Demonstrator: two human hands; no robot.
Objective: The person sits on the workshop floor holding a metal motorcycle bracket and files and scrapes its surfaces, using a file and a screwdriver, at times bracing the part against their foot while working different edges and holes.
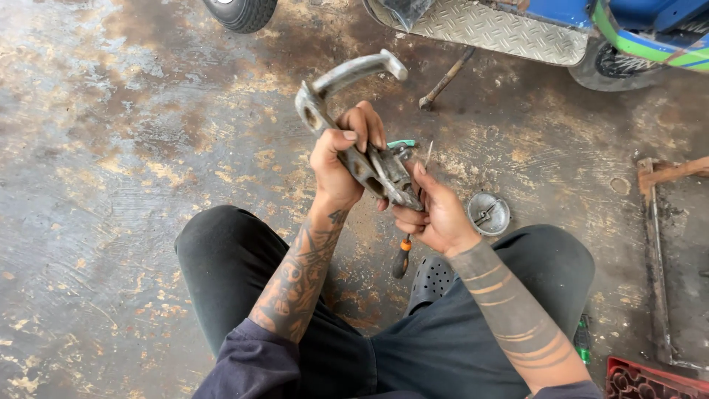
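Two bare hands meet over a grimy, grey cast-metal part with a curved arm (354,125), held up above the person's lap and the stained concrete floor (111,185). The left hand (341,159) is wrapped round the middle of the part, fingers curled over its top edge and thumb behind, so the curved arm rises up and to the right beyond the knuckles. The right hand (436,214) cups the lower end of the part from beneath, its thumb lying along the side; a thin metal pin (428,154) stands up just beside the thumb, though whether the fingers pinch it cannot be told. A small green-handled tool (402,143) shows just behind the part. On the floor between the knees lies a screwdriver with an orange and black handle (401,257), next to a black perforated clog (430,281). A round silvery metal cap (488,213) rests on the floor near the right wrist. Farther off, a hammer with a wooden handle (445,80) lies near a vehicle's chequer-plate footboard (487,29).
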